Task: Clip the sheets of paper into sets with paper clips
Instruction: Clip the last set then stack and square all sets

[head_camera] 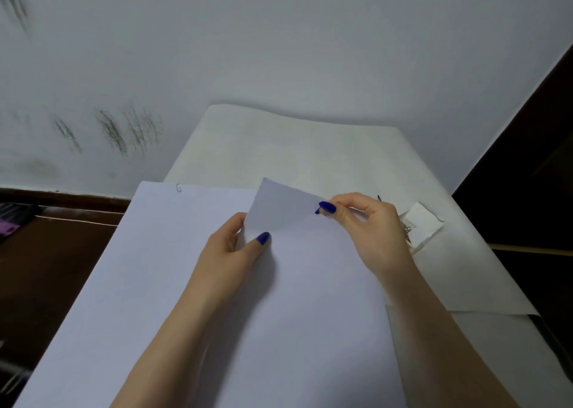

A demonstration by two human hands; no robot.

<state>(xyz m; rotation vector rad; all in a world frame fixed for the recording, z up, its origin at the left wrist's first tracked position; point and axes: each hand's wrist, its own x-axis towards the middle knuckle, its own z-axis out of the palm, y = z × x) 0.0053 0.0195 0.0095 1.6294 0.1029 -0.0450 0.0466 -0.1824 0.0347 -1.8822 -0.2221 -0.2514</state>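
Seen near: two bare forearms reaching over smooth, matte white sheets of paper spread across the bench. Left hand pinching the near left edge of a lifted, folded-up corner, thumb on top, blue-painted nail showing. Right hand pinching the same corner's right edge between thumb and forefinger; whether a clip sits in that grip, impossible to tell. Farther left, at the far edge of the left stack, one thin wire paper clip already slid on, so apparently one set finished. Right-hand set apparently not yet fastened and seemingly mid-clipping; number of sets remaining not shown. Just beyond the right hand, a small heap of shiny metal clips on a torn white wrapper, lying on the bench's pale, slightly creased covering. Beyond, a scuffed white wall with dark streaks.
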